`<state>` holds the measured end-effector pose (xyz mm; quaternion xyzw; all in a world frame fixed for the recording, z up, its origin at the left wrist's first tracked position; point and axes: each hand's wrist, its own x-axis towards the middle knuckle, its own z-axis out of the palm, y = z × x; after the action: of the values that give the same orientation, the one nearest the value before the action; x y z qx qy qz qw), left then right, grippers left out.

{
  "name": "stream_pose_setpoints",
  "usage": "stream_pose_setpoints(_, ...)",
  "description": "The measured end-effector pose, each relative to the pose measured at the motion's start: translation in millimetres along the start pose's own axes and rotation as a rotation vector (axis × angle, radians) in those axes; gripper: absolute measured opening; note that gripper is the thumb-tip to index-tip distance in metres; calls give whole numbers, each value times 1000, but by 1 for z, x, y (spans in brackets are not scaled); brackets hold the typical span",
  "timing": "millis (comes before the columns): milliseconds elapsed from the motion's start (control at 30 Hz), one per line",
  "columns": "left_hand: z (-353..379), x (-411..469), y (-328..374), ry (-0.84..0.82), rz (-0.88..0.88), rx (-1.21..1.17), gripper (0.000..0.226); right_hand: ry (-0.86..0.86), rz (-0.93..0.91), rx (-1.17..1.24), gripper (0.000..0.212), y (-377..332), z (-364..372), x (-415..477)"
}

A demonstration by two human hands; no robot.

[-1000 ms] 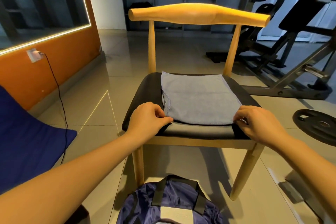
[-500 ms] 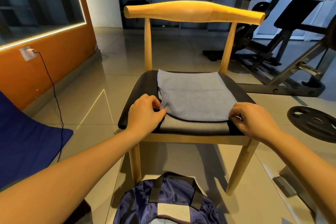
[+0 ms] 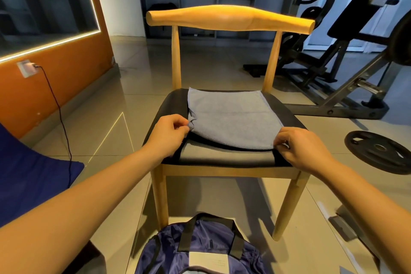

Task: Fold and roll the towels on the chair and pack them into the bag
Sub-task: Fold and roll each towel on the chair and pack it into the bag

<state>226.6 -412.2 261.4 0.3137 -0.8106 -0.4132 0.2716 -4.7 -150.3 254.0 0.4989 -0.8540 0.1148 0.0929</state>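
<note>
A grey towel lies flat on the black seat of a wooden chair. My left hand pinches the towel's near left corner, which is lifted and slightly bunched. At the near right corner, my right hand pinches the cloth between thumb and fingers. The near edge of the towel is raised a little off the seat. A dark blue bag with black straps sits open on the floor in front of the chair, partly cut off by the frame's bottom edge.
A black weight plate lies on the floor to the right, with gym equipment behind it. A blue cushion and a black cable from a wall socket are at the left. Tiled floor surrounds the chair.
Both hands have drawn the towel's near edge a little farther from the seat's front edge. The left corner is more bunched and lifted. The camera view has shifted slightly.
</note>
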Motion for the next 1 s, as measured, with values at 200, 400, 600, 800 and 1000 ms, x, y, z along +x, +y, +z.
stream_pose_setpoints(200,-26,2,7,-114,-119,-75,17,-4,10,-5,10,1,0,1)
stream_pose_setpoints(400,-27,-5,-11,-22,11,349,13,-18,25,9,11,-2,-1,-1)
stream_pose_setpoints(600,-15,-16,-21,-184,538,527,15,-48,9,94,19,3,-5,-7)
stream_pose_setpoints(800,-18,-11,-27,-155,626,614,13,27,7,38,17,8,-1,-12)
stream_pose_setpoints(1000,-11,-18,-34,-9,707,770,12,116,0,-53,14,7,6,-18)
